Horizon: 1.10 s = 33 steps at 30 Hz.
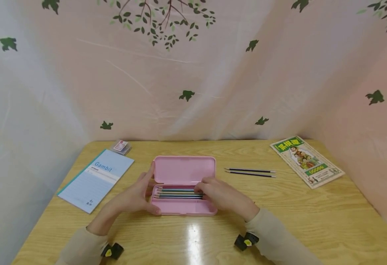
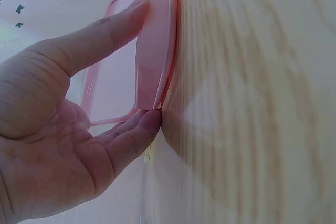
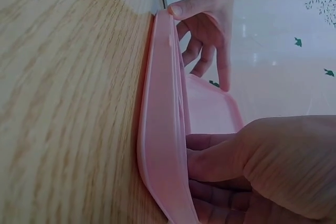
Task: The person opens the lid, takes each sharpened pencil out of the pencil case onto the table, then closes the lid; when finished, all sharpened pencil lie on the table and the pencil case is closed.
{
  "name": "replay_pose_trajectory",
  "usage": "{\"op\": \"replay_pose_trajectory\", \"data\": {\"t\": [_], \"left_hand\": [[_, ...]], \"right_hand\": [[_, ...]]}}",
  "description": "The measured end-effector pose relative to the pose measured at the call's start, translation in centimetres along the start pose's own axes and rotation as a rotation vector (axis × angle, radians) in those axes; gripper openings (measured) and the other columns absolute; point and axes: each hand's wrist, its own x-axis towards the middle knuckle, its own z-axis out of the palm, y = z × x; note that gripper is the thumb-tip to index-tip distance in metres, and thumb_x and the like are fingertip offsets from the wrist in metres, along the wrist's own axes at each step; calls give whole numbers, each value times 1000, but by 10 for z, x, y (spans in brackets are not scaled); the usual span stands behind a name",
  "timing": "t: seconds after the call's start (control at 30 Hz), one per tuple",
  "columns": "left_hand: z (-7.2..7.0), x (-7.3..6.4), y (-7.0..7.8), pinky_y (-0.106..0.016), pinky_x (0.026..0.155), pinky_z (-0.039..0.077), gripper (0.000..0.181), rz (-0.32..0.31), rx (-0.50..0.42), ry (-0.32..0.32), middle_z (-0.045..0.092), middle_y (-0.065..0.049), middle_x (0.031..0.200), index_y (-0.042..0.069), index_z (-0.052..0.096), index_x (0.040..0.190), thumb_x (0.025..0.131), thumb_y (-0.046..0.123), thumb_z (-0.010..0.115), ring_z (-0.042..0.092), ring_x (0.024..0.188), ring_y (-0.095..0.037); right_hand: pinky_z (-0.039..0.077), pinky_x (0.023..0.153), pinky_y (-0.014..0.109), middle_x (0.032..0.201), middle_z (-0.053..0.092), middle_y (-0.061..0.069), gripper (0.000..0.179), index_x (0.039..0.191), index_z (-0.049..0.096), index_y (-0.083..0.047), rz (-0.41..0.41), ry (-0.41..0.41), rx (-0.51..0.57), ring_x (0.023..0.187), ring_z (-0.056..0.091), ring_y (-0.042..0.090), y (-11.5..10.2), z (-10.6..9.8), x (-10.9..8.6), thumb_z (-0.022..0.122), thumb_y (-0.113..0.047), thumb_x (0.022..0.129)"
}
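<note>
An open pink pencil case [image 1: 185,170] lies on the table, its lid tipped back. Several pencils [image 1: 176,194] sit side by side in its rear compartment, points to the left; the front compartment shows bare pink. My left hand [image 1: 135,197] grips the case's left end, thumb [image 2: 123,22] against the front wall and the other fingers round the end and back. My right hand [image 1: 224,195] reaches over the right end, with its thumb [image 3: 210,163] and fingers curled down inside at the pencils' right ends. The case wall hides those fingertips in the right wrist view.
Two dark pencils [image 1: 250,172] lie right of the case. A blue Gambit notebook [image 1: 97,180] is at the left, with a small clear box of cards [image 1: 121,147] behind it. An illustrated booklet [image 1: 307,161] lies at the far right. A printed curtain [image 1: 193,73] hangs behind the table.
</note>
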Motion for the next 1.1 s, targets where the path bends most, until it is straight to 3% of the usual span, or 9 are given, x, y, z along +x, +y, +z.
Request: {"op": "replay_pose_trajectory", "data": {"t": [0.27,0.4,0.6,0.77,0.9,1.1], "left_hand": [[1,0,2,-54,114,36,145,4,15,11,28,-22,147,20,-17,161,70,23,95,51,131,-37],[2,0,2,-54,113,36,146,21,28,21,29,-23,144,18,-19,160,70,22,96,51,130,-37],[2,0,2,-54,110,40,146,42,14,25,28,-26,143,16,-20,160,70,19,95,51,128,-40],[2,1,2,-51,113,38,146,13,16,28,26,-23,147,20,-19,161,70,20,95,51,129,-37],[2,1,3,-51,113,38,146,8,17,24,26,-23,148,19,-19,161,70,20,95,51,129,-36],[2,1,0,-51,112,39,145,1,18,18,25,-23,148,21,-18,161,71,22,95,51,129,-37]], "right_hand": [[55,84,29,101,60,3,28,119,72,-5,-33,15,-10,92,57,15,1,0,-1,65,6,95],[54,78,28,98,57,4,29,118,71,-3,-83,58,-85,88,55,15,1,1,0,64,9,93],[55,78,33,98,60,7,25,119,69,-3,-82,67,-169,87,57,19,-3,4,2,67,-6,95],[54,80,35,96,63,6,22,114,70,-4,-98,71,-190,87,58,21,-3,6,3,70,-14,94],[55,80,32,96,63,4,17,110,72,-6,-122,55,-166,87,60,18,-3,6,4,71,-11,94],[56,82,31,98,66,5,18,111,74,-6,-95,28,-49,89,62,17,-3,4,6,71,-7,94]]}}
